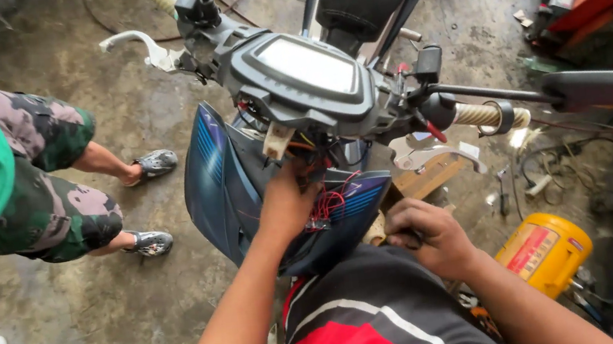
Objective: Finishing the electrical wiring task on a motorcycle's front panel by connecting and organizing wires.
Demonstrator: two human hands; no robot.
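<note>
Soft daylight, even, moderately bright; faint shadows on concrete floor [143,312]. Glare on instrument panel [308,65]. Wide-angle bending at edges; slight blur near frame bottom.

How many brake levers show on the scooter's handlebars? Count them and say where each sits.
2. One silver brake lever juts from the handlebar end at upper left; the other brake lever hangs below the ribbed grip at right. None seems hidden.
</note>
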